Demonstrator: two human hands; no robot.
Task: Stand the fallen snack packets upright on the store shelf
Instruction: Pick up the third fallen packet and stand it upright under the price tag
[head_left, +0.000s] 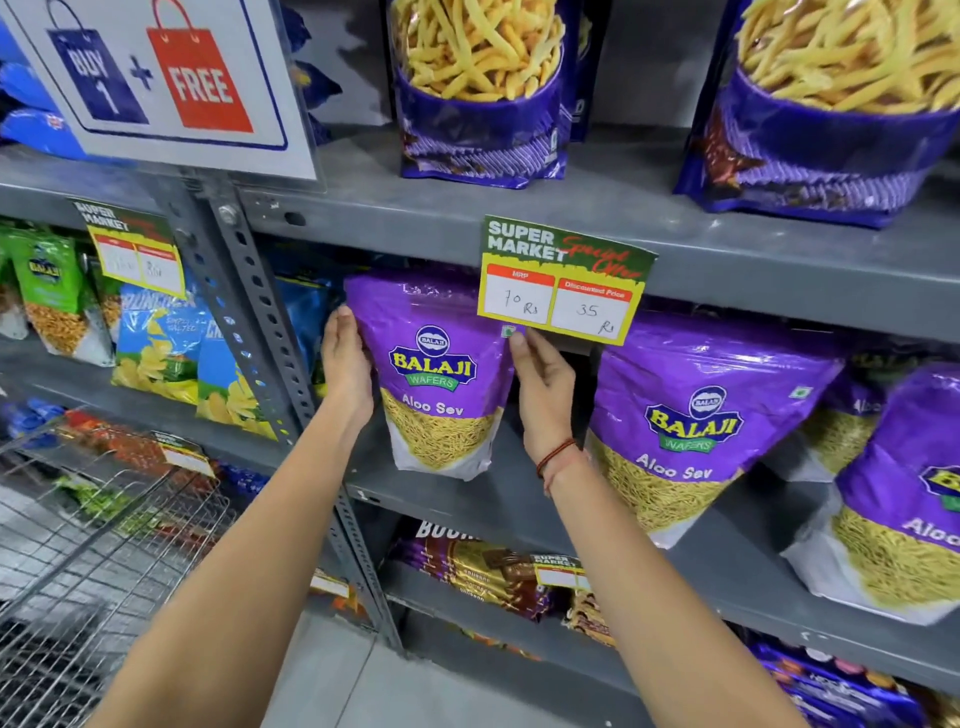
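Observation:
A purple Aloo Sev packet (434, 374) stands upright on the grey middle shelf (519, 512), near its left end. My left hand (345, 364) presses flat against the packet's left edge. My right hand (543, 389) holds its right edge, thumb at the upper corner. Both hands grip it from the sides. To the right, a second purple Aloo Sev packet (691, 421) stands upright, and a third (904, 499) stands at the frame's right edge. Another packet (841, 415) sits behind those two, partly hidden.
A price tag (563, 283) hangs from the upper shelf just above the held packet. A perforated steel upright (249, 312) stands left of my left hand. Blue chip packets (171, 343) fill the neighbouring bay. A wire cart (88, 551) is at lower left.

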